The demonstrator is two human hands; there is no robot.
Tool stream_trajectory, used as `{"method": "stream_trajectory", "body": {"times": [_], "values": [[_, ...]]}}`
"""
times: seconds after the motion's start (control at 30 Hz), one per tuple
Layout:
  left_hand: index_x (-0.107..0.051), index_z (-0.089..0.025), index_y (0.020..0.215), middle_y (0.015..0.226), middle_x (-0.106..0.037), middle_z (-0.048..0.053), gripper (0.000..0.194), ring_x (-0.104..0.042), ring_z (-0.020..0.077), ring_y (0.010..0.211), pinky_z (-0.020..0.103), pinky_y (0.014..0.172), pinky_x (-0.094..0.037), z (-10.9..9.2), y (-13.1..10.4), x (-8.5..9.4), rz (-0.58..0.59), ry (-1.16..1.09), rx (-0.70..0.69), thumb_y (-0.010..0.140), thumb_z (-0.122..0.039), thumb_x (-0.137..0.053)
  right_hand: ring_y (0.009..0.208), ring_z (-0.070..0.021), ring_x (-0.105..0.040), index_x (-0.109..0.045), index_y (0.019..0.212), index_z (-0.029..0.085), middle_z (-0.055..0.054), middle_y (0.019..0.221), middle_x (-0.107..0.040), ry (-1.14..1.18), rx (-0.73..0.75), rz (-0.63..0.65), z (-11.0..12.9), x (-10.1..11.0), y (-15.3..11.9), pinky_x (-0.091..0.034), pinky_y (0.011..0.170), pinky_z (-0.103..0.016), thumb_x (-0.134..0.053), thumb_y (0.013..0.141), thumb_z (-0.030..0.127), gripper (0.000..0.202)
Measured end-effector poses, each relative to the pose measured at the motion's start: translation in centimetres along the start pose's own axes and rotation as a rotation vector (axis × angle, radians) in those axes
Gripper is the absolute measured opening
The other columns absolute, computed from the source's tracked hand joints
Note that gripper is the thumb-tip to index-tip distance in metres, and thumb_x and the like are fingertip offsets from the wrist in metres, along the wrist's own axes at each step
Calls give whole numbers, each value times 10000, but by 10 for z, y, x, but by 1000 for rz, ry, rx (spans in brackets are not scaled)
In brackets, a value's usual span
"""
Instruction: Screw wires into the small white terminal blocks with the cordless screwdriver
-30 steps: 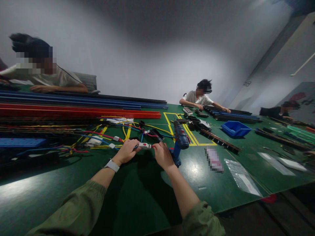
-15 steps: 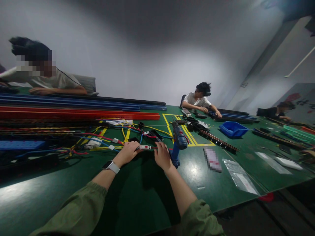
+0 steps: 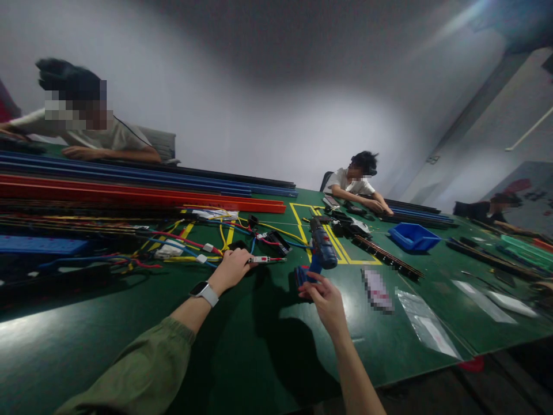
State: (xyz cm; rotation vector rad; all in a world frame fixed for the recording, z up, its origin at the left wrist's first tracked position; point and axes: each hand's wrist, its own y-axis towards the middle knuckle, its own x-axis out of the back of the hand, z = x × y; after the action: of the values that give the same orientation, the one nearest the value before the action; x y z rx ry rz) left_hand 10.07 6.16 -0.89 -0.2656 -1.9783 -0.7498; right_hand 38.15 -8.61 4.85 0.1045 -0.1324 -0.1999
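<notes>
My left hand point(image 3: 234, 269), with a watch on its wrist, is closed on a small white connector point(image 3: 260, 260) with a red mark; a thin red wire runs from its right end. My right hand point(image 3: 325, 297) touches the base of a blue cordless drill point(image 3: 323, 246), its fingers at the blue grip end. The drill stands with its chuck tilted toward the back. Red, blue and yellow wires point(image 3: 222, 233) with white tags lie beyond my left hand, beside a black part point(image 3: 279, 242).
Red point(image 3: 242, 204) and blue rails lie along the back left. Right of the drill are a copper-coloured strip point(image 3: 389, 256), a blue bin point(image 3: 413, 237), a blurred-out flat object point(image 3: 378, 289) and a plastic bag point(image 3: 425, 323). Several people sit across the table.
My right hand has left the wire side of the connector and moved right and nearer, to the drill's base. The drill has shifted slightly. My left hand still holds the connector.
</notes>
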Motion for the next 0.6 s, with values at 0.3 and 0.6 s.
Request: {"method": "stream_trajectory", "body": {"times": [0.3,0.6], "values": [[-648,-237,989,992,-619,78,262,-508,268,967,450,873,-338,-2,-1,1,-3,14,4,931,-394,-446,1045,-238,-623,-521,1281,228,-97,1191,-635,24,109,-177,0,25,39,-521,848,-372,-804,641,368,714],[-655,-244,1001,994,-624,81,252,-515,263,969,449,892,-331,3,0,0,14,2,11,922,-372,-454,736,-215,-669,-657,1148,150,-65,836,-709,-21,98,-81,18,0,78,-510,694,-345,-733,699,470,557]]}}
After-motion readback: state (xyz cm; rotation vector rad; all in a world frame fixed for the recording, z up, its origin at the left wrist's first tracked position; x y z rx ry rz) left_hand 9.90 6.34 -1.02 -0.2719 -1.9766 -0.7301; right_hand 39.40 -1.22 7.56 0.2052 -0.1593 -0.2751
